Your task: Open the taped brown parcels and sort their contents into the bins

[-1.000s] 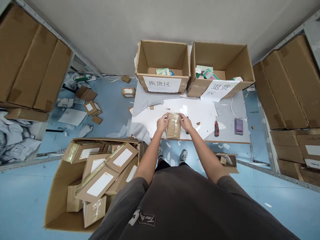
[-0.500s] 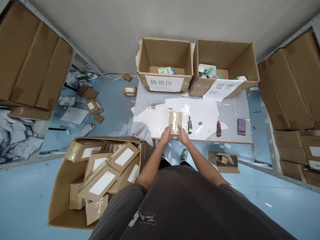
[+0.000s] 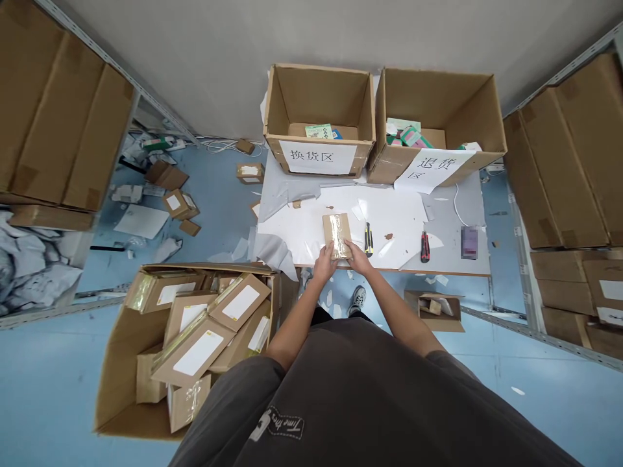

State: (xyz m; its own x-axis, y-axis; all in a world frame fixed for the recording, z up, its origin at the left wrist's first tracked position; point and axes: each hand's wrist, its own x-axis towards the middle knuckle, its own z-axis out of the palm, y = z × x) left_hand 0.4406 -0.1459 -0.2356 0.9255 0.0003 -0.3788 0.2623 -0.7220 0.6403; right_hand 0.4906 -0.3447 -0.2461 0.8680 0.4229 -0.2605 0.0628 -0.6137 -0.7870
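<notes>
A small brown cardboard package (image 3: 337, 233) with shiny clear tape down its middle is held over the front edge of the white-covered table (image 3: 311, 224). My left hand (image 3: 324, 263) grips its lower left corner, and my right hand (image 3: 359, 259) grips its lower right corner. Just right of the package lies a yellow and black box cutter (image 3: 368, 240). Farther right on the table is a red and black box cutter (image 3: 425, 247). The package's underside is hidden.
Two open cartons with paper signs (image 3: 316, 157) (image 3: 433, 170) stand along the table's back. A large carton (image 3: 114, 383) full of parcels sits at lower left. Shelves with boxes flank both sides. A small open box (image 3: 445, 321) is on the floor, right.
The package has tilted slightly, its top edge turning a little to the left, with both hands still on it. The whole view has shifted slightly.
</notes>
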